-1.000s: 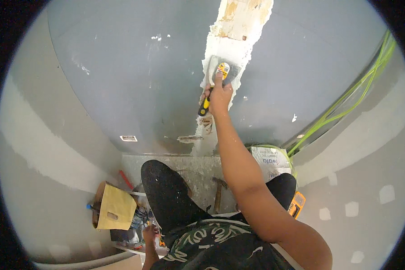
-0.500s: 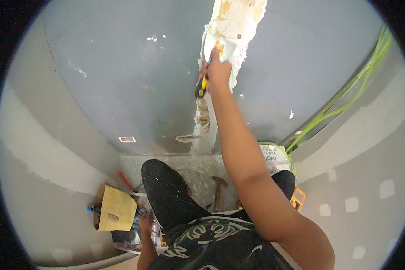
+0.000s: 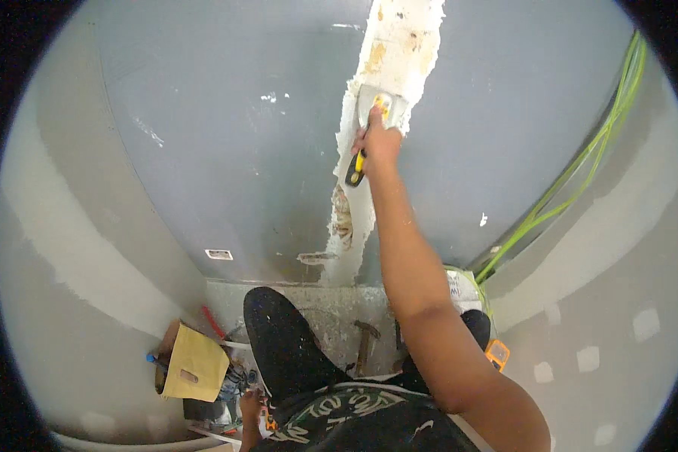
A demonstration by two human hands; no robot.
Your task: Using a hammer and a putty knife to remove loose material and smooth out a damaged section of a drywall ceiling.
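Observation:
My right hand (image 3: pixel 380 147) is wrapped round a putty knife (image 3: pixel 354 172) with a black and yellow handle and a broad pale blade. That blade lies against a rough white strip (image 3: pixel 403 38) running up the grey wall (image 3: pixel 241 135), with ragged edges where the surface is broken away. Below the hand, the strip has a brown, torn hollow (image 3: pixel 343 215). My left hand (image 3: pixel 251 405) hangs low at my left side, next to a yellow tool bag (image 3: pixel 196 365) and a clutter of small things; its fingers are too small and partly hidden to read.
A hammer (image 3: pixel 366 346) lies on the dusty floor (image 3: pixel 328 305) between my legs. Green cables (image 3: pixel 580 181) run down the right corner to a white printed bag (image 3: pixel 463 290). An orange-framed item (image 3: pixel 497 352) is by my right knee. A small cut-out (image 3: pixel 218 255) sits low in the wall.
The whole view has shifted, with the wall lower in it. My right hand still grips the putty knife, its blade slightly lower on the strip. My left hand stays low at the side.

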